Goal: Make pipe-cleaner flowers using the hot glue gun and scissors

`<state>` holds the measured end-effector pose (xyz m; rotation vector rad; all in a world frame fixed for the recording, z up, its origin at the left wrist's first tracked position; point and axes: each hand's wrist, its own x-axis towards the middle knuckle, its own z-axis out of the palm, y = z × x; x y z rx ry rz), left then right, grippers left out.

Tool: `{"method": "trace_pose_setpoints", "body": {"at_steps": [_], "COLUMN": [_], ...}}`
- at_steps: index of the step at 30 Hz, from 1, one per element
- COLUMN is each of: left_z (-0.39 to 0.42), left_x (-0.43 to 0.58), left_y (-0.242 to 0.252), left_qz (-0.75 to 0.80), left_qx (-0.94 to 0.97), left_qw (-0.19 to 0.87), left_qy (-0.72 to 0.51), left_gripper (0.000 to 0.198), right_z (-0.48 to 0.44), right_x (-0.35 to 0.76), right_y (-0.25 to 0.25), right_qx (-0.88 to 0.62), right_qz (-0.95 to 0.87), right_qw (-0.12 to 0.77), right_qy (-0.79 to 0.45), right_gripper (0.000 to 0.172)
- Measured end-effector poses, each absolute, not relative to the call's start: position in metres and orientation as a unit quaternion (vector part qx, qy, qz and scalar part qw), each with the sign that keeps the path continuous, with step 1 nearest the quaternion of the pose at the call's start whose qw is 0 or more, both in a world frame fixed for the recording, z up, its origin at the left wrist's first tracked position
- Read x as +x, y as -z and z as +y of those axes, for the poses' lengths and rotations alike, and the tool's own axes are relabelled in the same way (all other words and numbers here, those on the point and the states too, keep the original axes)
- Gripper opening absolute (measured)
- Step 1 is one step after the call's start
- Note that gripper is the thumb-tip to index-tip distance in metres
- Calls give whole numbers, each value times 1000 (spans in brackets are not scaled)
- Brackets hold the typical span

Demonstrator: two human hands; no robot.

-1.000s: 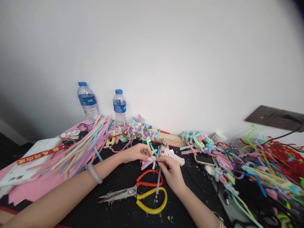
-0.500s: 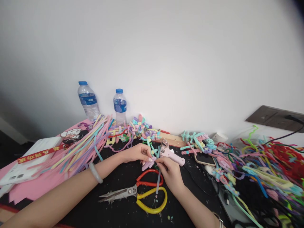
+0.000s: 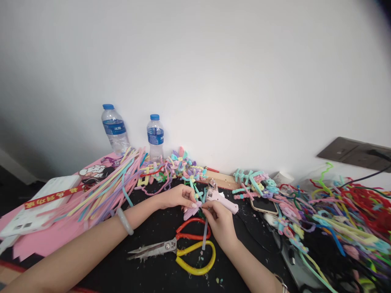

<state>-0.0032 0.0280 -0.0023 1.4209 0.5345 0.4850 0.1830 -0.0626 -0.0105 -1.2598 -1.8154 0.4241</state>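
Note:
My left hand (image 3: 180,197) is closed in a pinch on a small lilac pipe-cleaner piece (image 3: 192,211), which has several petal-like loops. The thumb and fingers of my right hand (image 3: 219,219) are pinched together at the right edge of that piece; their tips partly hide what they grip. Just beyond my right hand lies a pale pink glue gun (image 3: 225,204). Below the hands, large scissors (image 3: 166,246) with one red and one yellow handle rest on the black table top. A translucent stick (image 3: 204,236) crosses over their handles.
Long pastel pipe cleaners (image 3: 113,187) fan out at left, near two water bottles (image 3: 114,130) by the wall. Finished twisted shapes (image 3: 177,165) are piled at the back. A phone (image 3: 264,206) and a tangled heap of pipe cleaners (image 3: 351,215) lie at right, below a wall socket (image 3: 345,151).
The right fingertips have shifted very slightly rightward from the lilac piece's middle. Otherwise the hands hold their pose; the whole view has moved a little.

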Motion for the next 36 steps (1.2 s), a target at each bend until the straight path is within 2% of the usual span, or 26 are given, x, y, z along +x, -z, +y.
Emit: {"method": "trace_pose_setpoints", "body": {"at_steps": [14, 26, 36], "left_z": [27, 28, 27], "left_x": [-5, -6, -6], "left_y": [-3, -1, -3], "left_qz": [248, 251, 254], "left_qx": [653, 669, 669], "left_qw": [690, 677, 673], "left_qy": [-187, -177, -186], "left_gripper": [27, 26, 26], "right_z": [-60, -59, -59], "right_x": [185, 188, 188], "right_y": [0, 2, 0], "right_qx": [-429, -440, -434], "right_qz": [-784, -799, -795], "right_qw": [405, 364, 374], "right_qy": [-194, -192, -202], "right_gripper": [24, 16, 18]}}
